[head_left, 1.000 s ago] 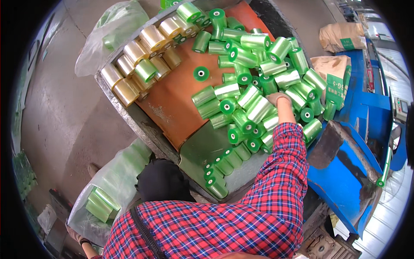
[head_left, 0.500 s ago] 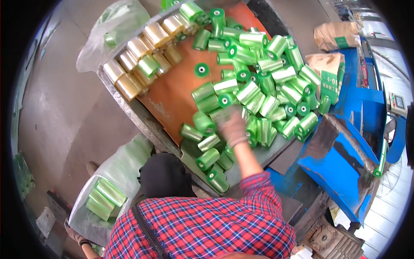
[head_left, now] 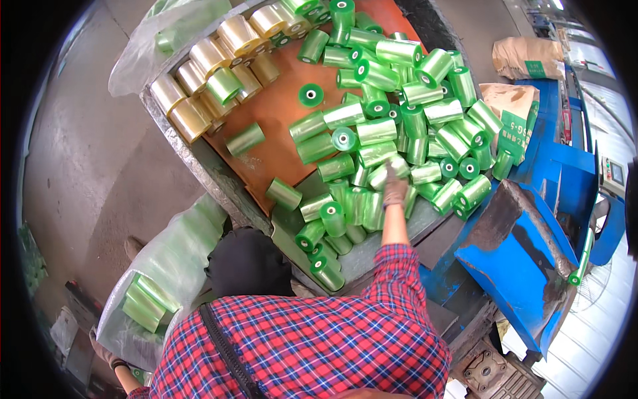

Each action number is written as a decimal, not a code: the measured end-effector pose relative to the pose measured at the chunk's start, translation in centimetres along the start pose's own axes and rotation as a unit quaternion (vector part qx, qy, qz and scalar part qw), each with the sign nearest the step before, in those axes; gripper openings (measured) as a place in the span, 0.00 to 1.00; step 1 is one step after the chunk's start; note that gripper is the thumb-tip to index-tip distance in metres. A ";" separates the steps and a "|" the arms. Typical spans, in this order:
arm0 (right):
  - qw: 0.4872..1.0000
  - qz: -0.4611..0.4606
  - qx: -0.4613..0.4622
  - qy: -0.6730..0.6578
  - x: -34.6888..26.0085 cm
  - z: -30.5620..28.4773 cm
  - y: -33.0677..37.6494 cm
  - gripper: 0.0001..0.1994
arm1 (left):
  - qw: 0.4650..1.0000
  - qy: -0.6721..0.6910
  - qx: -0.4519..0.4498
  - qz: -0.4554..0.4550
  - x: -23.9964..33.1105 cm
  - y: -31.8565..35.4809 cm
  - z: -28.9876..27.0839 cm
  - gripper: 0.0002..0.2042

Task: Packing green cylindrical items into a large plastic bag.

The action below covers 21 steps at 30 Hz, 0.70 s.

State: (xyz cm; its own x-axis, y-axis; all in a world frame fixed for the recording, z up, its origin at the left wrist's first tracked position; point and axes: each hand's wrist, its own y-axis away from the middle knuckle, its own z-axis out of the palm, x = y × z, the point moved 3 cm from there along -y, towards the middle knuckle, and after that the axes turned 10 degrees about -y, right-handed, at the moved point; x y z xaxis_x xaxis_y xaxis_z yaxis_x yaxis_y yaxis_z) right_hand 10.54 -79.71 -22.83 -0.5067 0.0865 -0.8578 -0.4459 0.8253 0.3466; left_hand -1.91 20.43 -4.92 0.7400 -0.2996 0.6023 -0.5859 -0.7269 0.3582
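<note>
Green and glossy, many film rolls (head_left: 399, 50) lie in a loose heap inside a large bin (head_left: 185, 151), mostly in its middle and right part. The right hand (head_left: 395, 189), which wears a thin glove, reaches into the front of this heap. Its fingers are upon one green roll (head_left: 377, 178), but I cannot tell if they are closed around it.

The left hand (head_left: 103, 350) is well apart from the right one, low at the left, beside the edge of a clear plastic bag (head_left: 196, 243). It seems to touch the bag; whether its fingers are clamped on it, I cannot tell. Inside the bag, some green rolls (head_left: 145, 309) are visible.

On the orange surface (head_left: 279, 123) of the bin, one roll (head_left: 245, 139) lies on its side, and another roll (head_left: 311, 95) stands on its end. Gold-coloured rolls (head_left: 209, 55) are stacked along the far left wall. To the right are two brown paper sacks (head_left: 528, 56) and blue metal parts (head_left: 492, 266).
</note>
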 end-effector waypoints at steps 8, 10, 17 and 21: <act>0.755 -0.117 -0.356 0.539 -6.1 11.4 14.4 0.41 | 0.997 -0.061 0.037 0.025 -0.5 -0.7 0.3 0.10; 0.747 -0.303 -0.197 0.558 -10.0 13.8 12.9 0.36 | 0.996 -0.057 0.060 0.017 -1.1 0.5 -0.1 0.10; 0.261 -0.527 -0.254 0.768 -0.7 18.0 1.3 0.22 | 0.974 -0.204 0.088 0.029 1.5 1.8 1.8 0.12; 0.259 -0.518 -0.289 0.762 -1.8 18.2 1.7 0.21 | 0.985 -0.124 0.108 0.046 0.7 2.7 1.2 0.12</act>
State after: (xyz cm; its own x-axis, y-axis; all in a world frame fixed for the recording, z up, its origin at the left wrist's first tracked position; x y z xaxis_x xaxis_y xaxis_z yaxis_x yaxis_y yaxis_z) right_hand 24.15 -68.32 -27.61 0.6001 -0.6980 0.3907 -0.7381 -0.2949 0.6068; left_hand -2.56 17.46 -4.36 0.7611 -0.4926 0.4221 -0.5900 -0.7960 0.1349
